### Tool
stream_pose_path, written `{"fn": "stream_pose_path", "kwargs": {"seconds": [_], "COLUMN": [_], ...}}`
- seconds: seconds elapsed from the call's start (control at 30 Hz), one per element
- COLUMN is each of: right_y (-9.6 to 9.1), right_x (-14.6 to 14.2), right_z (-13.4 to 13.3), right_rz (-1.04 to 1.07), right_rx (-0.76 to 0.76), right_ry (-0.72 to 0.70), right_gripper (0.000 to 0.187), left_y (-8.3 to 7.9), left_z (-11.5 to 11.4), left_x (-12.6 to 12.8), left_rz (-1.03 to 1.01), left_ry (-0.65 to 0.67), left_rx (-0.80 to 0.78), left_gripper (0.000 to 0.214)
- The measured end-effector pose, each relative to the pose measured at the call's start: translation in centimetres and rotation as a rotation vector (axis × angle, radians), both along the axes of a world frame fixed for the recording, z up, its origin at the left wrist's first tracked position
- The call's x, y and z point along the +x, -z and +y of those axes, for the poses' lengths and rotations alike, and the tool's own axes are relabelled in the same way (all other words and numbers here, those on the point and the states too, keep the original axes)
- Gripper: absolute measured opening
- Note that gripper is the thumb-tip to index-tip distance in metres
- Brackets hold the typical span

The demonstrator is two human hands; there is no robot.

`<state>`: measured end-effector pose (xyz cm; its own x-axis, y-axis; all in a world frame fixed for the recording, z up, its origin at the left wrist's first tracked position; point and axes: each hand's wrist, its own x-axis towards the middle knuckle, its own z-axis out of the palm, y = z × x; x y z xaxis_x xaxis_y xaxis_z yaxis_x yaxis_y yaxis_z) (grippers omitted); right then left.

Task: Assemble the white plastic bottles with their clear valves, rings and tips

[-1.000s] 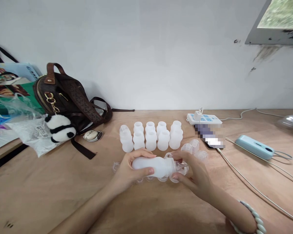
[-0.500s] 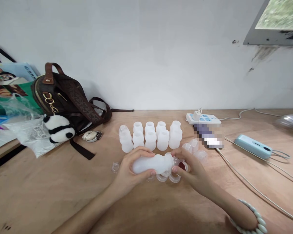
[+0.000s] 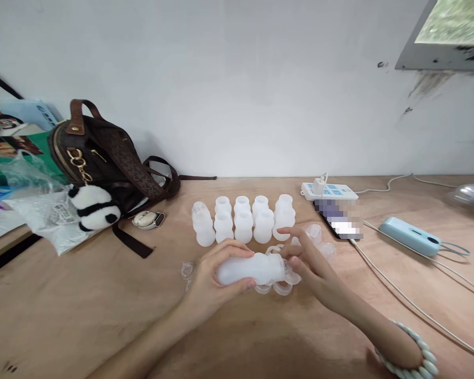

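Observation:
My left hand (image 3: 215, 273) is wrapped around a white translucent bottle (image 3: 250, 268) held on its side just above the wooden table (image 3: 63, 305). My right hand (image 3: 310, 263) is at the bottle's mouth end, fingers spread and reaching toward the clear caps (image 3: 316, 234) behind it. Clear ring parts (image 3: 278, 287) lie on the table under the bottle. A group of several upright white bottles (image 3: 245, 221) stands in two rows just beyond my hands.
A brown bag (image 3: 102, 155) with a panda charm (image 3: 92, 208) sits at the left, beside plastic packets (image 3: 43, 210). A power strip (image 3: 329, 192), a phone (image 3: 339, 221), a light blue device (image 3: 411, 237) and white cables (image 3: 411, 302) lie at the right. One clear ring (image 3: 187, 271) lies left of my hand.
My right hand has let go of the clear piece at the bottle's mouth and opened, its fingers now lifted toward the caps. The left hand keeps its hold on the bottle.

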<state>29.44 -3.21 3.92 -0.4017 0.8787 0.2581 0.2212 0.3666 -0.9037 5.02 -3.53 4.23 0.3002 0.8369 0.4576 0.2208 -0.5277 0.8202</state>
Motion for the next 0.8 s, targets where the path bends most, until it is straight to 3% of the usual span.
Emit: {"fn": "stream_pose_path", "kwargs": {"seconds": [0.13,0.3,0.43,0.53,0.63,0.8], "right_y": [-0.2,0.1,0.1,0.3,0.6,0.9], "right_x": [0.1,0.2,0.3,0.1,-0.3,-0.9], "right_z": [0.0,-0.2,-0.4,-0.5,-0.3,0.3], "right_rz": [-0.009,-0.056,-0.104,-0.08,0.044,0.203], "right_rx": [0.093,-0.041,0.158,0.195,0.037,-0.305], "right_ry": [-0.056,-0.011,-0.075,-0.05,-0.049,-0.196], "right_gripper": [0.06,0.039,0.046,0.033,0.027,0.045], "left_y": [0.2,0.2,0.1,-0.1,-0.1,0.8], "left_z": [0.0,-0.1,0.0,-0.2,-0.7,-1.3], "left_x": [0.0,0.1,0.0,0.0,0.0,-0.1], "left_rz": [-0.004,0.011,0.024,0.077,0.182,0.346], "left_ry": [-0.006,0.015,0.004,0.025,0.064,0.01], "left_rx": [0.021,0.044,0.086,0.189,0.413,0.855], "left_gripper": [0.029,0.029,0.028,0.03,0.03,0.023]}}
